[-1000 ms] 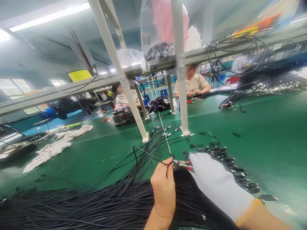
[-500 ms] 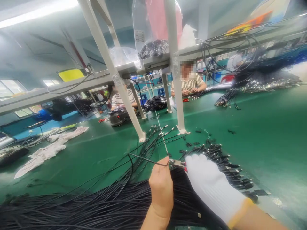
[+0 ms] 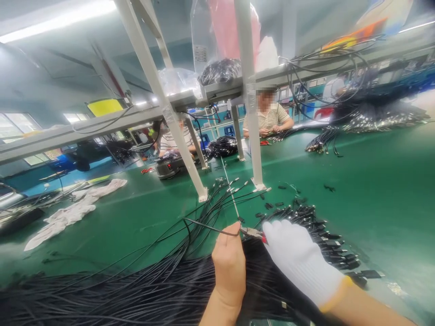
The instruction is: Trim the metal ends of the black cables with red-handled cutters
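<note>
My bare left hand [image 3: 229,265] is closed, pinching a thin black cable [image 3: 207,226] that loops off to the left. My right hand [image 3: 299,260] wears a white knit glove and is closed on small red-handled pliers [image 3: 253,233], whose metal jaws meet the cable end just right of my left fingertips. Below both hands lies a thick bundle of black cables [image 3: 136,290] spread over the green table [image 3: 374,190].
Loose black connector pieces [image 3: 322,240] lie right of my gloved hand. White frame legs [image 3: 253,136] stand ahead. White cloth gloves [image 3: 71,210] lie at left. Two other people [image 3: 272,117] sit working across the table, with more cable piles [image 3: 380,117] at the far right.
Both hands keep the same hold on cable and pliers; they sit slightly lower and closer than a second ago, mostly from head movement.
</note>
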A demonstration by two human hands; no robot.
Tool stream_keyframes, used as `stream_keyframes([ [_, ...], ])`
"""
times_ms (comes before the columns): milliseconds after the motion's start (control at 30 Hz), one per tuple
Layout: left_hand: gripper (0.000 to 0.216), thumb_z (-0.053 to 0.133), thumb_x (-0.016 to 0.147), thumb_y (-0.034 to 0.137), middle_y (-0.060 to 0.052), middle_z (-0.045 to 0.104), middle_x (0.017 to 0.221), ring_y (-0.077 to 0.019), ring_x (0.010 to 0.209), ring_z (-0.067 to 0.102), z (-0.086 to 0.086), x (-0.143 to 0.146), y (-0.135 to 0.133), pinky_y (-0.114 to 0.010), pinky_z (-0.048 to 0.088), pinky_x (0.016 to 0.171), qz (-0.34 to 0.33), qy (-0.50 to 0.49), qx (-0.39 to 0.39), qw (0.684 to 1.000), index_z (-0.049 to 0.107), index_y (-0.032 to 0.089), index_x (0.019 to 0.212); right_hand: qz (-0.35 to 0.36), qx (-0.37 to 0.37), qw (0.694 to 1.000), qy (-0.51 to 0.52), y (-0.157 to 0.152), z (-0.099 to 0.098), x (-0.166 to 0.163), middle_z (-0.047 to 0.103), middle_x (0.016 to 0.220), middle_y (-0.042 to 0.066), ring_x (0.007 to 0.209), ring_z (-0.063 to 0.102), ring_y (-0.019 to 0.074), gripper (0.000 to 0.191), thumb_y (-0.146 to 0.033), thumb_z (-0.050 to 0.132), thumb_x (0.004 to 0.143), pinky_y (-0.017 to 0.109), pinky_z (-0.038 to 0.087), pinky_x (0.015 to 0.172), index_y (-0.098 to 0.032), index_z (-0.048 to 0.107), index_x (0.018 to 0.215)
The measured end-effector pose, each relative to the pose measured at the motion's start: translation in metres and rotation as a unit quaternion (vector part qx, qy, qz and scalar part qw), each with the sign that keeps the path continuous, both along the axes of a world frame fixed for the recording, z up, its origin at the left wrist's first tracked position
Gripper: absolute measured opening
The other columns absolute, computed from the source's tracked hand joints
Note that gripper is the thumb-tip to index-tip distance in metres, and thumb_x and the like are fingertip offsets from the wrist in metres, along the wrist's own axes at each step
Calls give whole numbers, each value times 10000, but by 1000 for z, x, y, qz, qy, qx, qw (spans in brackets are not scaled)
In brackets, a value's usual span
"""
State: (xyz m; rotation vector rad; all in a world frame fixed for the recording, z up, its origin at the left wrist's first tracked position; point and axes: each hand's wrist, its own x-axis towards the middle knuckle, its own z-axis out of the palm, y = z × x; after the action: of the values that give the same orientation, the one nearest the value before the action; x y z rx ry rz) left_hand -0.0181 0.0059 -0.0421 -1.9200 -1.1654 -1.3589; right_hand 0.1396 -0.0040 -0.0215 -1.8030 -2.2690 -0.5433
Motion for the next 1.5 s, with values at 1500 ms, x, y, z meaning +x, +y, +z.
stream_keyframes([
  [1500,368,861,658,415,-11,624,655,-89,557,561,37,-9,-6,-212,437,552,-341,-574,-546,507,670,116,757,135,108,979,111,16,-20,18,604,874,49,803,518,214,128,-220,620,801,321,332,710,-196,586,922],
])
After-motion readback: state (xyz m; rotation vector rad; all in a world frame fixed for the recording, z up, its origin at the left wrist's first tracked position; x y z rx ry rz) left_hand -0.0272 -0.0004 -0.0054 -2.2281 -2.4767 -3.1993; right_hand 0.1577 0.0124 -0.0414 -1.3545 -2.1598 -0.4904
